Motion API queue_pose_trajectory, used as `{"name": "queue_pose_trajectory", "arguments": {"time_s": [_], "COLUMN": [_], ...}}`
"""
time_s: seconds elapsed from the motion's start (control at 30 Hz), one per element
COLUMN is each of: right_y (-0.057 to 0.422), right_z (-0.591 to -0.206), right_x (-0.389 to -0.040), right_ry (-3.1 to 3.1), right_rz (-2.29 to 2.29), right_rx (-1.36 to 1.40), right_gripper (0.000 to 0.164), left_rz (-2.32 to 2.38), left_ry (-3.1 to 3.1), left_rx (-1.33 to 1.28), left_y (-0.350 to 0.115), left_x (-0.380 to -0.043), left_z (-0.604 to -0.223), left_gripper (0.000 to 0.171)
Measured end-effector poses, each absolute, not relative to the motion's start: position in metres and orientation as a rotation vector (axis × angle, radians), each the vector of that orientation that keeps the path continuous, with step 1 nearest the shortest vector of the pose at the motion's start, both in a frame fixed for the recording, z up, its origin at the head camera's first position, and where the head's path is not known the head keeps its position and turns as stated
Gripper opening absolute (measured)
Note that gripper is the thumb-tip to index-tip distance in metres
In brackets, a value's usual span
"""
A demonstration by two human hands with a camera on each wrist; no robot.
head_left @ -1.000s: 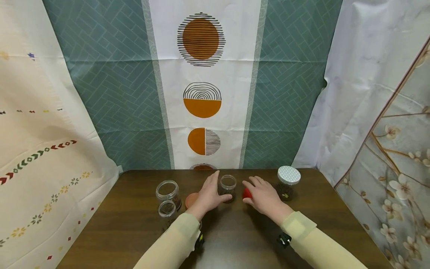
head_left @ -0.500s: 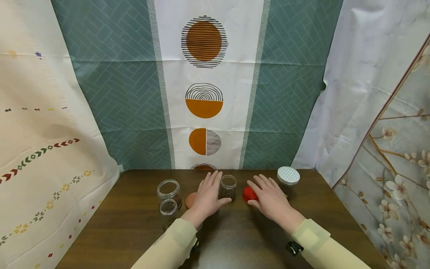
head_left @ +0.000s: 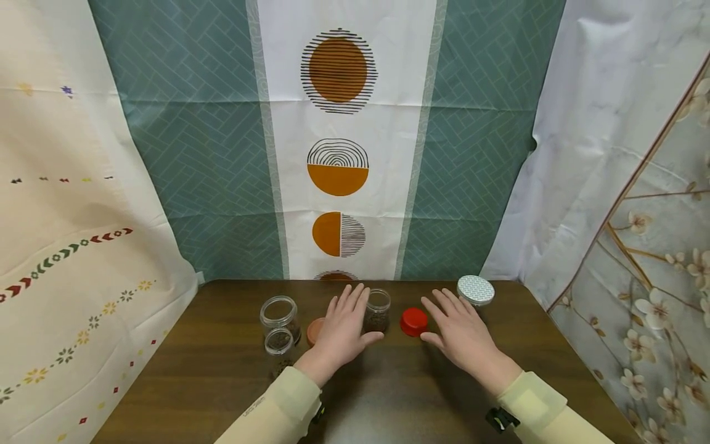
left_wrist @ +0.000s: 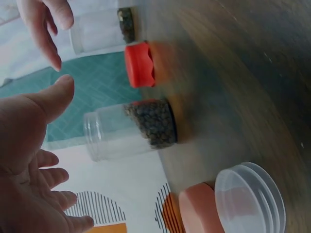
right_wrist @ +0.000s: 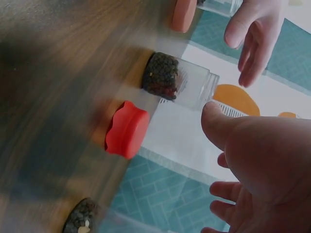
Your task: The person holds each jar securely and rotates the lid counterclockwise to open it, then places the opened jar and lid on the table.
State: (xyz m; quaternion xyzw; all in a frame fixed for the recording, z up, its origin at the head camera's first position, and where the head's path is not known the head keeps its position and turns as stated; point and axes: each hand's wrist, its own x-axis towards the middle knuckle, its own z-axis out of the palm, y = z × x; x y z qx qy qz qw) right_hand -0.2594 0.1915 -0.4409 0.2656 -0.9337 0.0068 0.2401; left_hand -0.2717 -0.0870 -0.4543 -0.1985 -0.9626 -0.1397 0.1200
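Note:
My left hand (head_left: 338, 330) hovers with spread fingers just left of an uncapped clear jar (head_left: 378, 311). Dark, bean-like pieces fill the bottom of that jar, as the left wrist view shows. A red scalloped lid (head_left: 413, 322) lies on the table right of the jar. Beside it, fingers extended and nothing in its grasp, is my right hand (head_left: 463, 333). In the right wrist view the red lid (right_wrist: 127, 130) lies apart from my right thumb. Partly behind my left hand is a terracotta lid (head_left: 315, 330); a translucent round piece (left_wrist: 248, 199) stands close to it.
Two uncapped clear jars, a larger one (head_left: 279, 314) and a smaller one (head_left: 280, 343), stand on the left of the wooden table (head_left: 194, 370). A jar with a white patterned top (head_left: 476, 290) stands at the back right. Patterned cloths (head_left: 471, 154) hang behind the table.
My right hand has drawn away rightward from the red lid, which now shows whole. My left hand's fingers have shifted slightly left, and the head view has tilted a little.

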Motion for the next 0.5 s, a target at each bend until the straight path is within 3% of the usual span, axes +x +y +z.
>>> {"name": "queue_pose_trajectory", "arguments": {"time_s": [0.5], "right_y": [0.218], "right_z": [-0.438], "right_x": [-0.258], "right_ry": [-2.58], "right_rz": [0.019], "right_rx": [0.656], "right_gripper": [0.075], "left_rz": [-0.267], "left_ry": [-2.73], "left_rx": [-0.669], "left_y": [-0.066], "left_x": [-0.263], "left_z": [-0.449], "left_gripper": [0.102]}}
